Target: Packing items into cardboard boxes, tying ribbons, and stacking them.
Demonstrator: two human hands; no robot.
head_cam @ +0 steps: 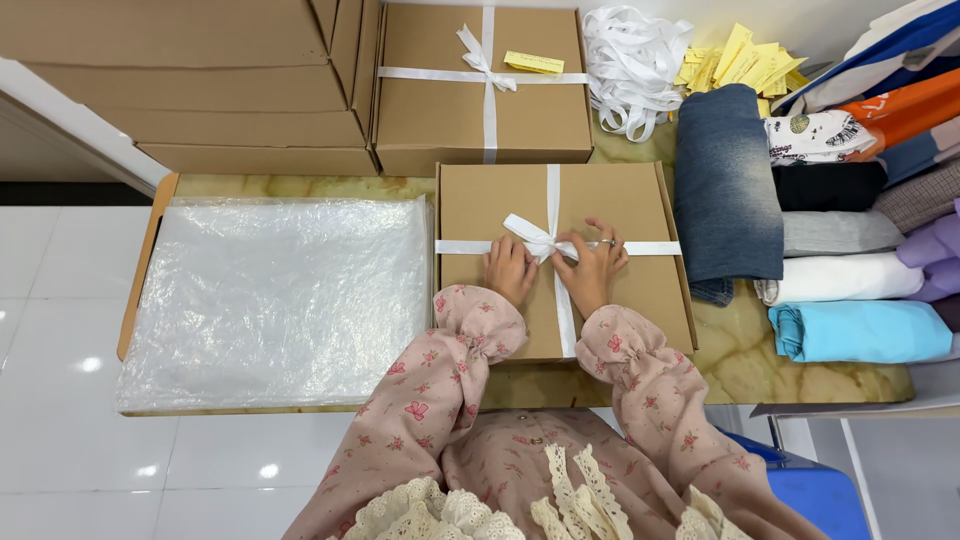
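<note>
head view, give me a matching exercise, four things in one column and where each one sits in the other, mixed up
Things:
1. left hand
2. yellow paper slips
3. clear plastic sheets
4. folded jeans

Places:
A. at the table's left end, on a flat cardboard
B. on the near box, just left of the white bow
C. right of the near box, beside stacked folded clothes
D. at the far edge, right of the loose white ribbon pile

Pairs: 1-B, 2-D, 3-A, 4-C
</note>
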